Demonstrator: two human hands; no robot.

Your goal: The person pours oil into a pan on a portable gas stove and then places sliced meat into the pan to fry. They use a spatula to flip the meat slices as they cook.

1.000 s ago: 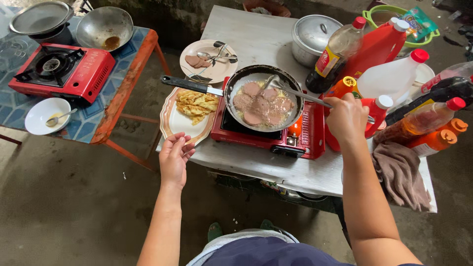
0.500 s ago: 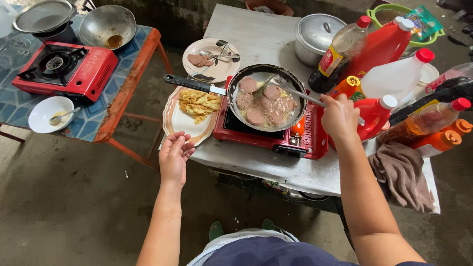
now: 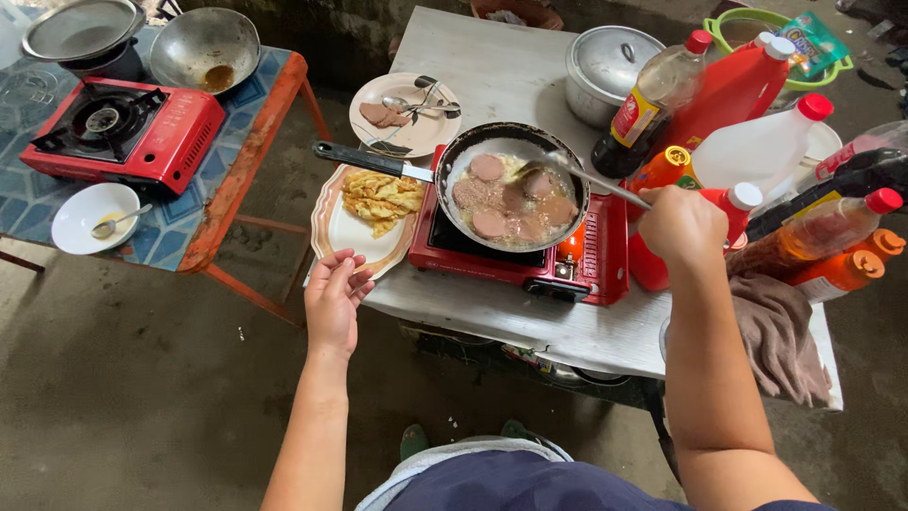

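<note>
— What is your right hand (image 3: 683,225) doing at the red gas stove (image 3: 518,254)?

— Your fingers are closing around the handle of a metal spatula (image 3: 579,176), and its blade is dipping into the black frying pan (image 3: 515,186), among round slices of pink meat (image 3: 488,168) lying in oil. The pan is sitting on the stove, its black handle pointing left, on the pale worktop (image 3: 492,66).

— And your left hand (image 3: 334,298)?

— It is hovering, empty, fingers loosely curled, just at the near rim of the plate (image 3: 333,232) carrying fried egg (image 3: 381,197), beside the stove.

— What is standing around you?

— Sauce and oil bottles (image 3: 733,90) are crowding the worktop's right end, above a brown cloth (image 3: 780,336). A lidded steel pot (image 3: 610,66) is sitting behind the pan. A second red stove (image 3: 123,132) is resting on the tiled side table (image 3: 203,203), well apart.
</note>
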